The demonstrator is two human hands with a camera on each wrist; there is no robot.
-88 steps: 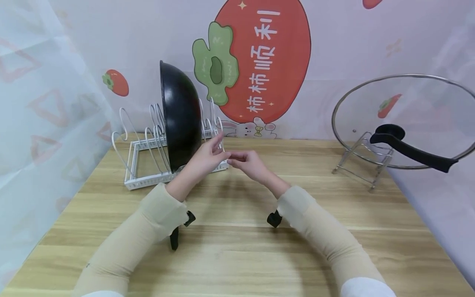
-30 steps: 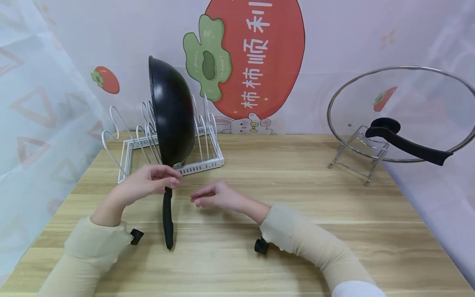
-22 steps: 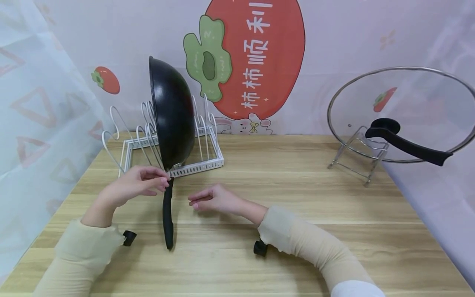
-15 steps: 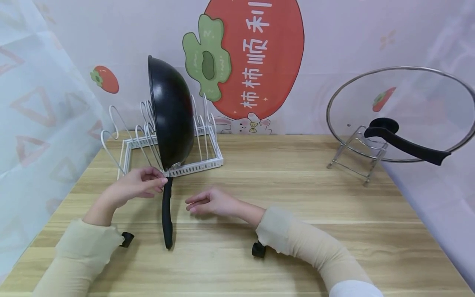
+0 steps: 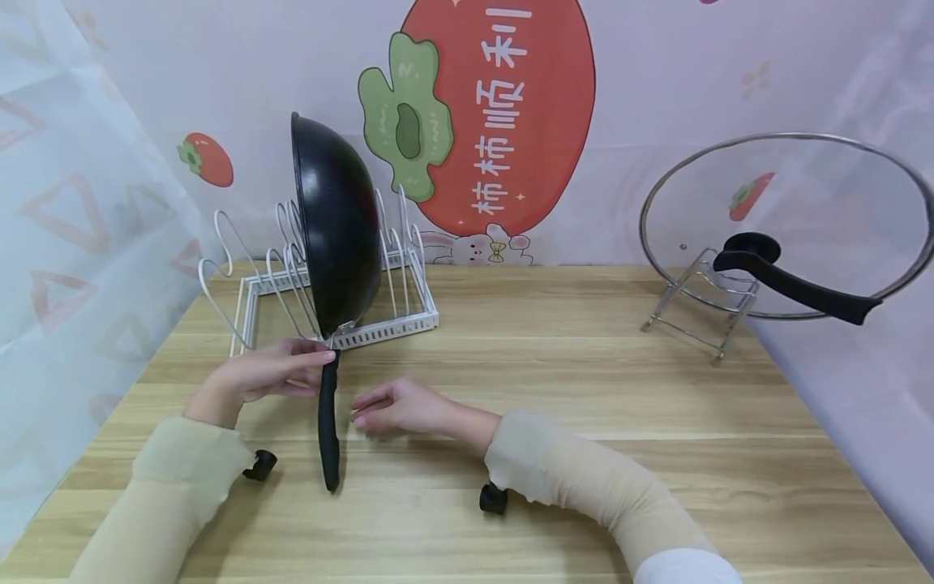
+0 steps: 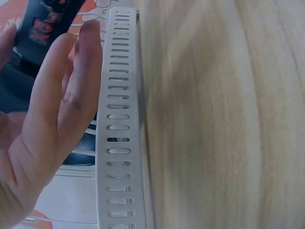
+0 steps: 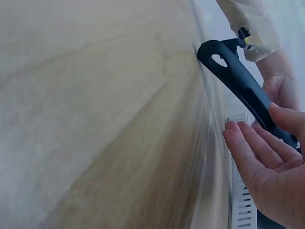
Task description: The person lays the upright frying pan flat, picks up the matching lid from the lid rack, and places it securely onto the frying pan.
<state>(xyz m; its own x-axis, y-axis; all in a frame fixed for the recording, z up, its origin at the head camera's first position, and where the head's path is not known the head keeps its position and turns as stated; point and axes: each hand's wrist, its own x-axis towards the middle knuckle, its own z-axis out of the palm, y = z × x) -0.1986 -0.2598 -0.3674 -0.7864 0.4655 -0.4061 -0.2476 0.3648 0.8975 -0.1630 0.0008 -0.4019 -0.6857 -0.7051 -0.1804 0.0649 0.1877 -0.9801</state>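
A black wok stands on its side in a white wire rack, its black handle pointing toward the front of the table. The left hand is at the upper end of the handle, thumb and fingers spread around it without a visible grip; in the left wrist view that hand lies beside the slotted rack bar. Just right of the handle, the right hand hangs with relaxed, slightly bent fingers. The right wrist view shows this hand holding nothing, near the handle.
On the right, a glass lid with a black knob and handle leans on a small metal stand. The wooden table lies before a printed backdrop. Black wrist mounts hang below both sleeves.
Both hands left the rack's right end and came to either side of the wok handle. Most recently, the right hand moved a little left and down, and the left fingers lowered slightly.
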